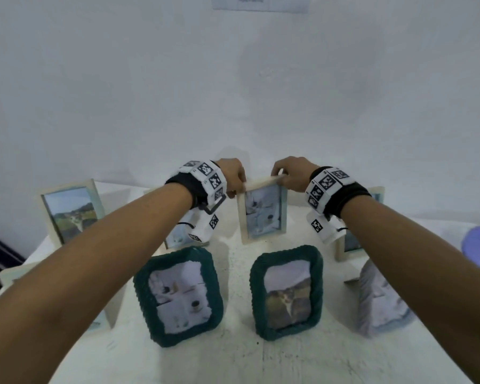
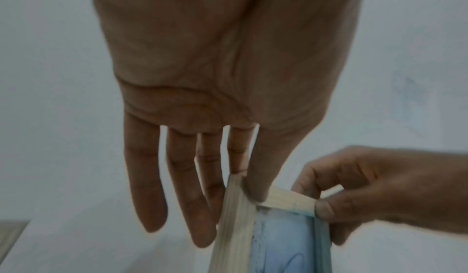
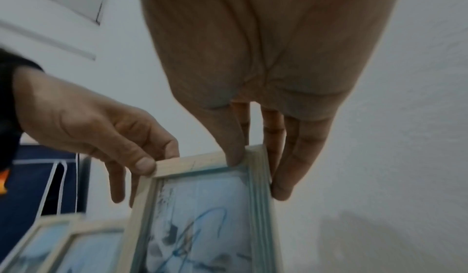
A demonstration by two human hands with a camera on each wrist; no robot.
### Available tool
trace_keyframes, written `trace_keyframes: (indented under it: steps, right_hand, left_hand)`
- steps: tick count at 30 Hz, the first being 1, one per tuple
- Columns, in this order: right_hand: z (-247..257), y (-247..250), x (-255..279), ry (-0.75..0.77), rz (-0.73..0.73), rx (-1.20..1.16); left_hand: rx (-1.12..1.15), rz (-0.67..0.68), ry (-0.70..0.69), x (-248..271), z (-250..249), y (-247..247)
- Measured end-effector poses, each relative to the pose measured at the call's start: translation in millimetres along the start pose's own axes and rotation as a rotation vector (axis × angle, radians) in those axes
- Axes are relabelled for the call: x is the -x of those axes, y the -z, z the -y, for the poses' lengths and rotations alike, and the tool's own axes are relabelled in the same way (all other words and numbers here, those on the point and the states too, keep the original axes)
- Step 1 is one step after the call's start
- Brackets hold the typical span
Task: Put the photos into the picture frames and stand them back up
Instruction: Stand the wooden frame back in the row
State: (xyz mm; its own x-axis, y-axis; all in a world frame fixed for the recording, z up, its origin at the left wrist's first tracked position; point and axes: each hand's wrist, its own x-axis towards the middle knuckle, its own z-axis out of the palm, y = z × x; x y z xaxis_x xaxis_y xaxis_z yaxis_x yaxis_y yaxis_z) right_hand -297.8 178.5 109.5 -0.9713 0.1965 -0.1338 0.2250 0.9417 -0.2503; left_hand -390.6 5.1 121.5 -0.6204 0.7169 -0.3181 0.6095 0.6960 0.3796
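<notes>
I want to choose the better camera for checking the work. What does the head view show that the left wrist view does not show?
Only the head view: two green frames with photos standing on the table.
Only the left wrist view: the left hand's fingers reaching behind the wooden frame.
Both: each hand, the right hand too, pinching that frame's top corners.
</notes>
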Motion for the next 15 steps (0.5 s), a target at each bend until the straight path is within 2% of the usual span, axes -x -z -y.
trace_keyframes:
  steps: [2, 4, 6, 8, 10, 15]
  right_hand:
    - [-6, 13, 9, 0.016, -0.089, -0.08]
    - [-14, 25, 23, 0.034, -0.245, -0.221]
    - [-20, 35, 45, 0.049, -0.43, -0.448]
    - [-23, 41, 75, 0.043, -0.538, -0.691]
    - [-25, 41, 109, 0.036, -0.525, -0.941]
    - [-36, 22, 212, 0.021, -0.288, -1.389]
  left_hand:
    - [0.093, -0.071, -0.04, 10, -4, 15]
    - [0.227, -0.141, -0.093, 25, -10, 30]
    - [0.331, -0.191, -0.142, 44, -21, 44]
    - [0.417, -0.22, -0.19, 65, -36, 52]
    - [0.502, -0.247, -0.238, 88, -55, 52]
    - [0.646, -0.234, -0.348, 132, -113, 19]
